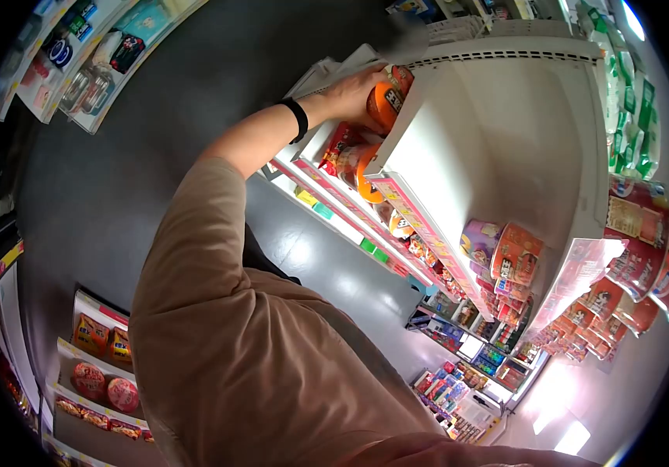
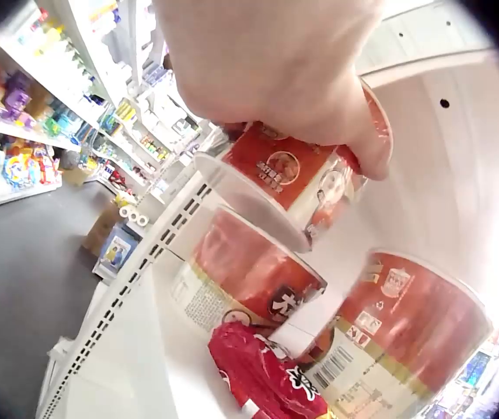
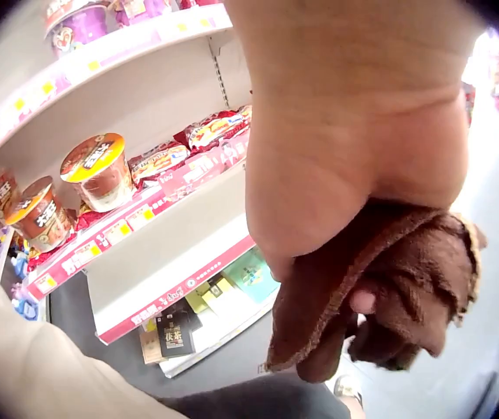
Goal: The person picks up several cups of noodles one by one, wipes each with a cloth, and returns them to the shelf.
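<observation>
"What's biggest?"

"The shelf (image 1: 467,140). The left arm (image 1: 217,187) stretches out to it, elbow a little bent, a black band (image 1: 300,121) round the wrist."

"And the left hand (image 1: 354,93)?"

"It comes over the tub (image 2: 289,170) from above, clamped on its rim. One digit lies over the edge; I can't tell how the rest sit."

"Where's that tub?"

"In the hand, tilted, above two other tubs (image 2: 411,327) on the shelf. I can't tell if they touch."

"The right hand (image 3: 358,157)?"

"Well apart from the tub, hanging down with its fingers curled round a brown cloth (image 3: 406,288). A fingertip pokes out between folds; the others are mostly hidden."

"Any writing?"

"The held tub is red with a round emblem and small print I can't read. Of the two below, one shows a big 大 on a dark patch, the other a barcode (image 2: 330,367). The red packet (image 2: 262,371) beside them has white characters, partly creased. Low down, a black box (image 3: 176,333) seems to read 茯茶. Pink strips (image 3: 175,292) edge the shelves, their print too small."
</observation>
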A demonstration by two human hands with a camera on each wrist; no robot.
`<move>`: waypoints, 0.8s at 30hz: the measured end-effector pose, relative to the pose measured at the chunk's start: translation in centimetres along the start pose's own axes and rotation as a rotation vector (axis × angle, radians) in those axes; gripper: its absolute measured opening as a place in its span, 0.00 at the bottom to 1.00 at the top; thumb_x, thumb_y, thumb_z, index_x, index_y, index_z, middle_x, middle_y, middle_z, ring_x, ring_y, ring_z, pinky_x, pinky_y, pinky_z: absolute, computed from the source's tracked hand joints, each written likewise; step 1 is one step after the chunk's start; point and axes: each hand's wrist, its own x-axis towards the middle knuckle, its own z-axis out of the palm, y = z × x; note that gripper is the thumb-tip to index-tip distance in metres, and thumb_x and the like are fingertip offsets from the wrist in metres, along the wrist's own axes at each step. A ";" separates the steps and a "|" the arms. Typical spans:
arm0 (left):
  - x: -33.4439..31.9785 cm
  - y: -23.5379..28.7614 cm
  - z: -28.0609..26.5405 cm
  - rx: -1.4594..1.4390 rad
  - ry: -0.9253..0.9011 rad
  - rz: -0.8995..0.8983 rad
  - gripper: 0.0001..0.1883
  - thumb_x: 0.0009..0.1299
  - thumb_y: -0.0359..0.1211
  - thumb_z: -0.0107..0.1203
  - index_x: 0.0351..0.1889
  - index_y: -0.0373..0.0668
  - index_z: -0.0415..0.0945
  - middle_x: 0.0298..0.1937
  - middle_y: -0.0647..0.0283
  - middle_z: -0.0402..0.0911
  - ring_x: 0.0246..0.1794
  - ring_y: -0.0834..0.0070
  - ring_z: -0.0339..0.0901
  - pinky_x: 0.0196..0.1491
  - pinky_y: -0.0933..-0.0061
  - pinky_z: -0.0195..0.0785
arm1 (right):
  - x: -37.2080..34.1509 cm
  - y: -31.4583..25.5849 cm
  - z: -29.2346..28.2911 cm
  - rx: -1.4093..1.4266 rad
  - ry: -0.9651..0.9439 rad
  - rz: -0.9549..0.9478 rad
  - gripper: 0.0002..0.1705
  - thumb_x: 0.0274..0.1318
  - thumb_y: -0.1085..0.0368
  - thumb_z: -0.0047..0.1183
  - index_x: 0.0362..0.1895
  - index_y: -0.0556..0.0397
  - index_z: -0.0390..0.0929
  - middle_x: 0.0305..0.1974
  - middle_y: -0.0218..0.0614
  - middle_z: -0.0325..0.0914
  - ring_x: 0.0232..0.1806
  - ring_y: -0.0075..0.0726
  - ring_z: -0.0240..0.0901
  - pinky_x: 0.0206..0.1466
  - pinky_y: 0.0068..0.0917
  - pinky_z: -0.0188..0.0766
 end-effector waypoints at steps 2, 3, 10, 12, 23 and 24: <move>0.4 0.4 1.0 -0.103 -0.022 0.040 0.48 0.42 0.49 0.81 0.61 0.43 0.69 0.69 0.51 0.66 0.65 0.53 0.71 0.68 0.60 0.66 | -0.2 -0.2 0.2 0.006 -0.001 0.003 0.32 0.66 0.45 0.49 0.53 0.64 0.81 0.48 0.57 0.83 0.51 0.56 0.82 0.53 0.43 0.76; 0.2 0.7 1.4 -0.153 -0.034 0.058 0.47 0.43 0.49 0.80 0.60 0.43 0.70 0.68 0.51 0.68 0.65 0.53 0.72 0.67 0.60 0.67 | -0.3 -0.2 0.2 0.010 -0.003 0.004 0.32 0.66 0.45 0.49 0.53 0.64 0.81 0.48 0.57 0.83 0.51 0.56 0.82 0.53 0.43 0.76; 1.8 2.9 3.7 -0.407 -0.053 -0.096 0.32 0.59 0.38 0.71 0.61 0.41 0.72 0.58 0.50 0.78 0.59 0.51 0.76 0.61 0.58 0.69 | 0.0 -0.3 2.2 0.032 0.003 -0.038 0.33 0.66 0.43 0.49 0.53 0.64 0.81 0.49 0.57 0.83 0.52 0.55 0.81 0.54 0.43 0.75; 2.1 2.6 4.8 -0.468 0.066 -0.073 0.25 0.67 0.38 0.64 0.61 0.43 0.72 0.53 0.49 0.81 0.55 0.50 0.78 0.57 0.56 0.70 | 0.8 0.2 3.1 0.031 0.000 -0.084 0.33 0.66 0.43 0.49 0.53 0.64 0.81 0.49 0.57 0.83 0.52 0.54 0.81 0.55 0.42 0.75; -1.9 1.0 0.9 0.315 0.044 -0.210 0.13 0.71 0.36 0.57 0.49 0.39 0.81 0.44 0.48 0.85 0.46 0.48 0.83 0.48 0.61 0.76 | 3.6 0.8 4.2 0.355 -0.015 -0.083 0.33 0.66 0.42 0.52 0.58 0.59 0.79 0.51 0.50 0.84 0.52 0.45 0.80 0.56 0.39 0.75; -2.6 -1.6 -0.1 0.169 0.212 -0.187 0.12 0.70 0.35 0.59 0.47 0.39 0.83 0.41 0.51 0.87 0.45 0.55 0.86 0.49 0.63 0.77 | 5.1 2.1 4.7 0.407 0.033 -0.106 0.32 0.66 0.43 0.53 0.59 0.59 0.79 0.50 0.49 0.84 0.50 0.44 0.81 0.54 0.39 0.76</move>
